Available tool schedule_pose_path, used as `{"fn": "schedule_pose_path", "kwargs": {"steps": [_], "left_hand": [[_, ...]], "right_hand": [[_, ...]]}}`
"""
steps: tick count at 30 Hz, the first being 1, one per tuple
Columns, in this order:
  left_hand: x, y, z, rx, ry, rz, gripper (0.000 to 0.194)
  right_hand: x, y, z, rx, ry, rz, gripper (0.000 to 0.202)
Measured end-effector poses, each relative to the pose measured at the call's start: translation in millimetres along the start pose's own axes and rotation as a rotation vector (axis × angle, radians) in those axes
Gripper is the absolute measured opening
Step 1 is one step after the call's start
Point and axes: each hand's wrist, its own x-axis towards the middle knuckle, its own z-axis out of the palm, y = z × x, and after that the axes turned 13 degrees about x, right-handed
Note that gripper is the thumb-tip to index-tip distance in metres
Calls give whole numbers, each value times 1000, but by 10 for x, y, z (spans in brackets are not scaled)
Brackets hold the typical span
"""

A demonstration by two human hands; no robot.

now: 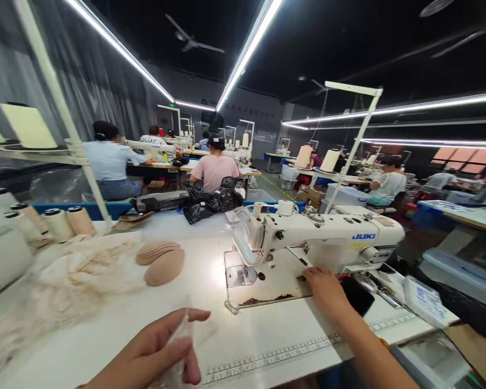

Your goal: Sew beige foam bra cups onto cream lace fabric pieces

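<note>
I sit at a white sewing table (210, 346) with a white JUKI sewing machine (319, 237) on it. My left hand (157, 351) is at the near edge, its fingers pinching a small pale, thin piece of fabric (186, 337). My right hand (328, 289) reaches to the machine bed beneath the arm, fingers resting near its base; what they touch is hidden. Two tan bra cup pads (162, 262) lie on the table left of the needle. A heap of cream lace fabric (65, 281) spreads over the left side.
Thread cones (60, 224) stand at the far left, and a black plastic bag (210, 200) lies at the back edge. Scissors (378, 292) and a white packet (425, 300) lie at the right. Other workers sit at machines in rows ahead.
</note>
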Motion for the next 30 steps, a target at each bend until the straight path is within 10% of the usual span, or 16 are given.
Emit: {"fn": "schedule_pose_path", "kwargs": {"steps": [8, 14, 20, 22, 26, 28, 30], "left_hand": [[253, 71, 295, -299, -242, 44, 92], [329, 62, 387, -296, -279, 29, 77], [194, 123, 82, -44, -292, 7, 72], [46, 138, -277, 236, -72, -8, 68], [-168, 112, -925, 950, 996, 127, 63], [-164, 36, -972, 1082, 1132, 199, 54], [-95, -88, -817, 1048, 935, 271, 40]], "right_hand": [[-389, -854, 436, 285, -143, -403, 21], [-473, -1662, 571, 143, 175, -696, 25], [-430, -1616, 558, 89, 207, -698, 32], [-419, -1316, 531, 33, 193, -603, 36], [-389, -560, 497, -118, 195, -401, 40], [-372, -306, 492, -174, 212, -356, 39], [-356, -218, 504, -180, 244, -358, 35]]}}
